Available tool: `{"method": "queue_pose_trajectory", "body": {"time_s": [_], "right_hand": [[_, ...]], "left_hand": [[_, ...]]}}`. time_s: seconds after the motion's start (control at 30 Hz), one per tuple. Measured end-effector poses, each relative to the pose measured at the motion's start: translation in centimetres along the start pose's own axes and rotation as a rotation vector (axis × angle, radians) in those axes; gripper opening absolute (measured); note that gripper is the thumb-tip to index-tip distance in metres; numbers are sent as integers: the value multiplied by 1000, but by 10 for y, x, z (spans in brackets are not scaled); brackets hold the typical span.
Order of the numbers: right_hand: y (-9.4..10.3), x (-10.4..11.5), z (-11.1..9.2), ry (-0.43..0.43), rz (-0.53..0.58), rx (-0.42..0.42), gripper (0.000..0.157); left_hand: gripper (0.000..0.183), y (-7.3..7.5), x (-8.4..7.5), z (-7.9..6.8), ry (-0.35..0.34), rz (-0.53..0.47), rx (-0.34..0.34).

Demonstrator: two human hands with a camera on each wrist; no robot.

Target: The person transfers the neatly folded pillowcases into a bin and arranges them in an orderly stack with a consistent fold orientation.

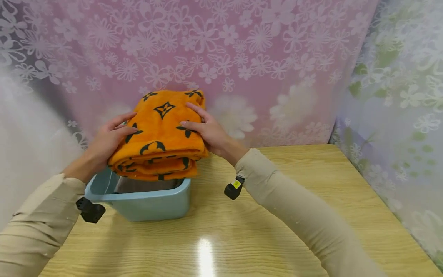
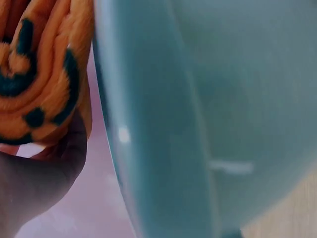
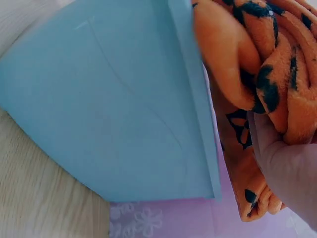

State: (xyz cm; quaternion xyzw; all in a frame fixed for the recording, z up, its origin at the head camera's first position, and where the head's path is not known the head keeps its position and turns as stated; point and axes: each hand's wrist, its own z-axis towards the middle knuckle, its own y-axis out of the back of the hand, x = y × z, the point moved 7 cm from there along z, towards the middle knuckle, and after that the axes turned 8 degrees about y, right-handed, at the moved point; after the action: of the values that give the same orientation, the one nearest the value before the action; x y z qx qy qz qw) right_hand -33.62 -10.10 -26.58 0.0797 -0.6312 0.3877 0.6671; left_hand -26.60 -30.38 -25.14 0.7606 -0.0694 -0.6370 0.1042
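A folded orange plush blanket (image 1: 162, 127) with dark green motifs is held over a light blue plastic basin (image 1: 155, 206). My left hand (image 1: 104, 142) grips its left side, with thumb and fingers on the cloth. The right hand (image 1: 214, 132) grips the opposite side, its thumb and a finger on top and the rest hidden. In the left wrist view the blanket's rolled folds (image 2: 44, 84) hang beside the basin's rim (image 2: 124, 163). The right wrist view has the blanket (image 3: 277, 74) between thumb and fingers, past the basin wall (image 3: 114, 109).
Something greyish-brown (image 1: 149, 185) lies inside the basin, mostly hidden under the blanket. The basin stands on the left of a light wooden table (image 1: 277, 231). A pink flowered curtain (image 1: 242, 57) hangs behind, and a pale flowered one (image 1: 401, 115) on the right.
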Motion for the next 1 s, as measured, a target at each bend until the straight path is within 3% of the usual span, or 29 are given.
{"method": "queue_pose_trajectory", "body": {"time_s": [0.27, 0.53, 0.73, 0.83, 1.0], "right_hand": [[-9, -23, 5, -90, -94, -28, 61], [-19, -31, 7, -144, -376, 5, 68], [-19, -35, 8, -191, -443, 11, 68], [-21, -31, 4, -211, -644, 49, 65], [-22, 2, -6, -107, -1223, 144, 59]], "left_hand": [[59, 13, 15, 0, 89, 97, 88], [63, 19, 24, -2, 111, 201, 144], [65, 20, 28, -2, 114, 276, 137], [63, 17, 26, -4, 94, 345, 117], [64, 8, 13, -10, 16, 534, 55]]}}
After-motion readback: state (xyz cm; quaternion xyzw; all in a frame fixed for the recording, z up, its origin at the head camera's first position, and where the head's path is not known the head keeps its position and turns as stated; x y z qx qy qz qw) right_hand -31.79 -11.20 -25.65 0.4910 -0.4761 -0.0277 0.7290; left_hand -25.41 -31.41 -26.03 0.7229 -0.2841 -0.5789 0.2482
